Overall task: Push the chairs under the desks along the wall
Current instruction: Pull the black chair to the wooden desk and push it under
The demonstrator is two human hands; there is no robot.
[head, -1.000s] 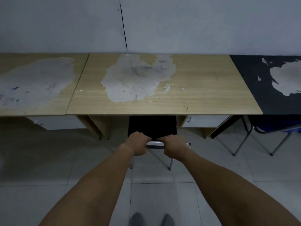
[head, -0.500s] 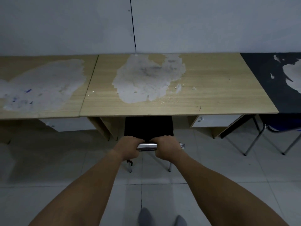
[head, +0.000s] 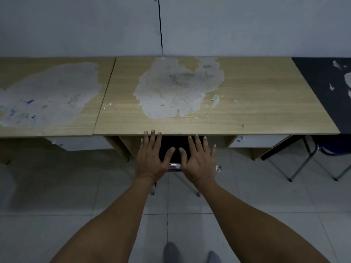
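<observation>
A black chair (head: 173, 144) with a chrome top rail (head: 174, 167) stands mostly under the middle wooden desk (head: 256, 103), whose top has a large worn grey patch. My left hand (head: 152, 158) and my right hand (head: 197, 160) are spread flat, fingers straight, over the chair's back rail, side by side. Whether the palms touch the rail cannot be told. The fingertips reach the desk's front edge. Two chrome chair legs show on the floor below my wrists.
A second worn wooden desk (head: 47, 99) adjoins on the left, a dark desk (head: 322, 88) on the right. A blue chair (head: 332, 149) with chrome legs sits under the dark desk. A white wall runs behind. My grey-socked feet (head: 190, 252) stand on pale floor tiles.
Both hands have let go of the chair's chrome rail and opened flat with fingers spread. The chair sits a little further under the desk, and the view has moved closer.
</observation>
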